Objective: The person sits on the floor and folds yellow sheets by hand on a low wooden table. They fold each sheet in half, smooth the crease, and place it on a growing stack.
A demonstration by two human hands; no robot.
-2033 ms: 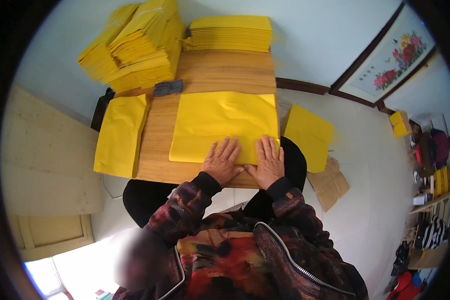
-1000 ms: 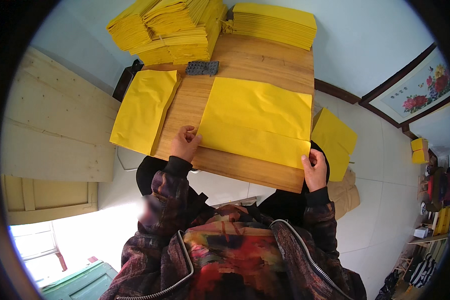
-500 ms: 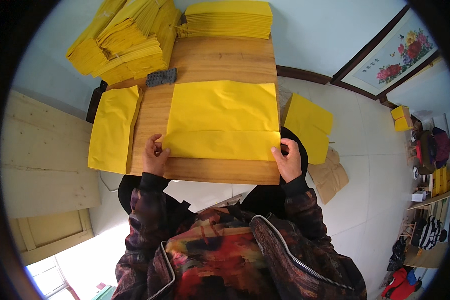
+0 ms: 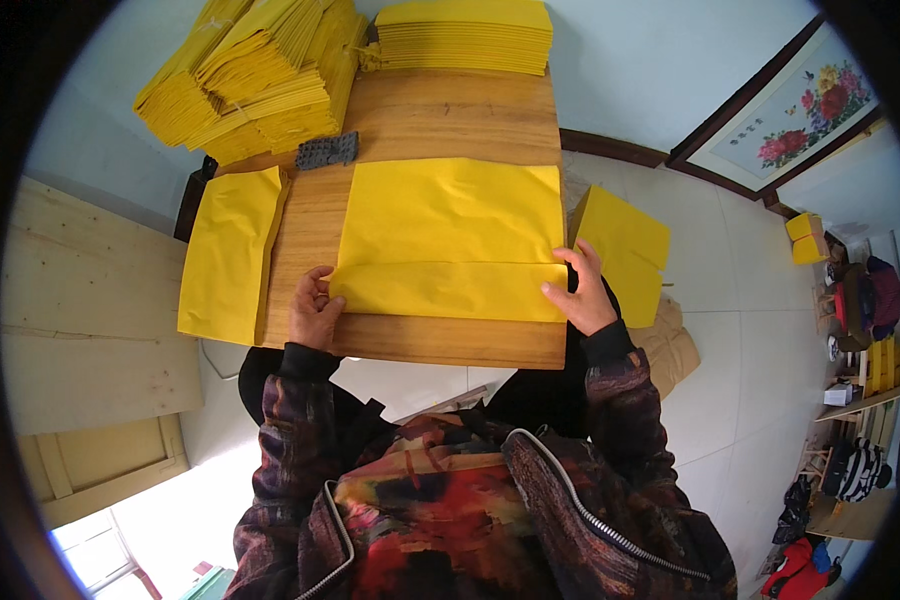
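Note:
A yellow sheet point(image 4: 450, 210) lies on the wooden table in front of me. Its near part is a flat band, marked off by a straight crease or folded edge. At the near left corner my left hand point(image 4: 316, 312) has its fingers curled and its thumb on the sheet's edge. My right hand point(image 4: 585, 292) is at the right edge by the crease. Its thumb rests on the band while its forefinger, spread away from the thumb, reaches the edge higher up. To the left lies a folded yellow piece point(image 4: 228, 255), partly over the table's edge.
The wooden table point(image 4: 450, 115) carries bundled yellow stacks point(image 4: 270, 75) at the far left and a neat yellow pile point(image 4: 465, 38) at the back. A dark grey bumpy block point(image 4: 327, 150) sits near the bundles. Right of the table are a yellow piece point(image 4: 620, 250) and brown paper point(image 4: 675, 350).
My right hand has moved up along the sheet's right edge, its forefinger now at the crease and further from the thumb. My left hand stays at the near left corner.

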